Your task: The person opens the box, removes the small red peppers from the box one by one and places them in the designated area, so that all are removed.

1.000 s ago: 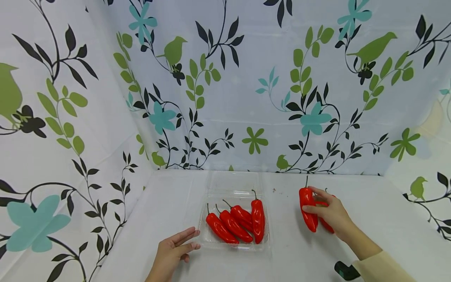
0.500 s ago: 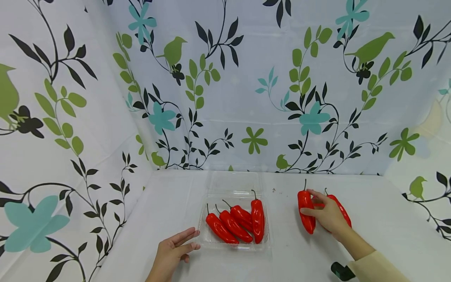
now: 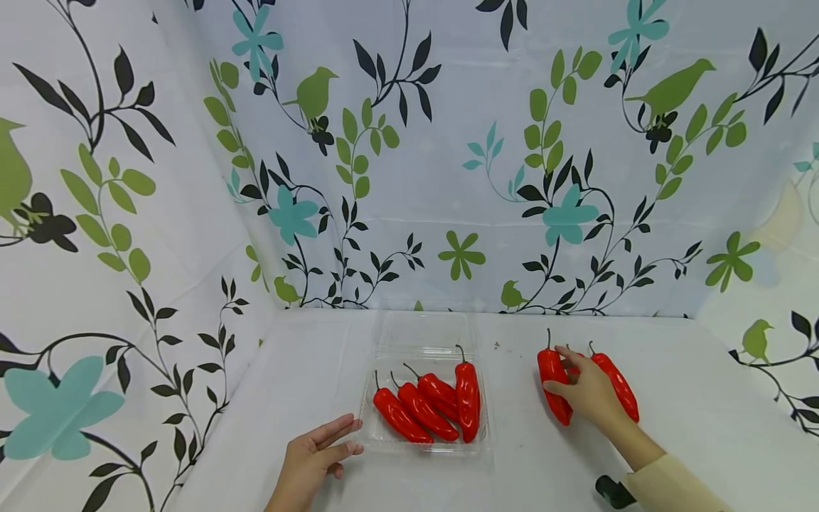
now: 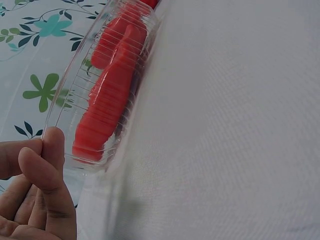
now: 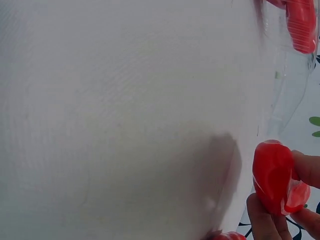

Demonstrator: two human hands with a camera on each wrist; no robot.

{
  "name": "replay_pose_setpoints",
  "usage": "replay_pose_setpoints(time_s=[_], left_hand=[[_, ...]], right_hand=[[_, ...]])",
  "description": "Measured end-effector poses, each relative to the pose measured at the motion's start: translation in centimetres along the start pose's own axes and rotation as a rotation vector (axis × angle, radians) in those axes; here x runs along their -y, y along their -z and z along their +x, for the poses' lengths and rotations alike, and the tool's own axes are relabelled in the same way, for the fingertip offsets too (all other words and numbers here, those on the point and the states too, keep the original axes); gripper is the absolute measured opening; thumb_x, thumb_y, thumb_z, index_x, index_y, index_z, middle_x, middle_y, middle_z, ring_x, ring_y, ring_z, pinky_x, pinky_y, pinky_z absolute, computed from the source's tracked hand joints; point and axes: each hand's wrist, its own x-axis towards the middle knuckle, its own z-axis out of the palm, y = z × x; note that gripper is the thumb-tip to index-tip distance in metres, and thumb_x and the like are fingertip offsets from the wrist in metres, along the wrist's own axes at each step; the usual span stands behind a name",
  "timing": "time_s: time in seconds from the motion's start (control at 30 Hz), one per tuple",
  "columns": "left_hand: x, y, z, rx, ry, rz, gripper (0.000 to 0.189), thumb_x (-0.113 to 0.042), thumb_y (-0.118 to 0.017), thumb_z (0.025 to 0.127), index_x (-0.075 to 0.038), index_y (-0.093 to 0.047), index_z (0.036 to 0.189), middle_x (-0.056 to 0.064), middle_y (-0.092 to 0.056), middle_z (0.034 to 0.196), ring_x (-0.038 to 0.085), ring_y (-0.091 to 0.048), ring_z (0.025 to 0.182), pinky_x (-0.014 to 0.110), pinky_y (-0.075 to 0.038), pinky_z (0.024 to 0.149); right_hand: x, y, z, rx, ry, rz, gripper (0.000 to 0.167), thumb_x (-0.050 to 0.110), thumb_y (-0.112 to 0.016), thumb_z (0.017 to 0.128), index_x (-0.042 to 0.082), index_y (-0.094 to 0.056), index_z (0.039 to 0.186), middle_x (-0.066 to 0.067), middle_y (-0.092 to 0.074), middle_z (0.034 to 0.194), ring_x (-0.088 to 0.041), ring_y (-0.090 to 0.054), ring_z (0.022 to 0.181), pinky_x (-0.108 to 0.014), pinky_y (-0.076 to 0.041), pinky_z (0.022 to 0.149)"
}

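Observation:
In the head view, my right hand (image 3: 589,391) holds a red chili pepper (image 3: 554,387) upright between thumb and fingers, above the white table. Another bit of red with a stem shows behind the fingers, mostly hidden. The right wrist view shows the held pepper (image 5: 272,175) end-on, with a second red piece (image 5: 299,196) behind it. My left hand (image 3: 313,455) has its fingers extended at the left edge of a clear plastic container (image 3: 435,449). Its fingertips (image 4: 54,140) meet the rim in the left wrist view. Several red chili peppers (image 3: 422,409) lie inside the container.
To the right of my right hand, a loose chili pepper (image 3: 619,387) lies on the white table (image 3: 358,348). The container's clear lid (image 3: 425,330) is folded back behind it. Patterned fabric (image 3: 409,178) stands at the back and sides.
My right hand has moved left with the held pepper, drawing away from the loose pepper on the right, which shows more fully. The left hand and the container stay put.

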Motion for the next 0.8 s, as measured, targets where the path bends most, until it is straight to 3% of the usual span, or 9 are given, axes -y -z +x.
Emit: replay_pose_setpoints(time_s=[0.8], left_hand=[[-0.1, -0.1, 0.0, -0.009, 0.011, 0.009, 0.052, 0.0, -0.072, 0.09, 0.007, -0.056, 0.14, 0.018, -0.065, 0.131, 0.02, -0.073, 0.091, 0.025, -0.048, 0.056]], right_hand=[[-1.4, -1.4, 0.1, -0.009, -0.001, -0.039, 0.075, 0.023, -0.079, 0.089, -0.005, -0.043, 0.148, -0.032, -0.051, 0.139, -0.052, -0.049, 0.121, -0.056, -0.057, 0.079]])
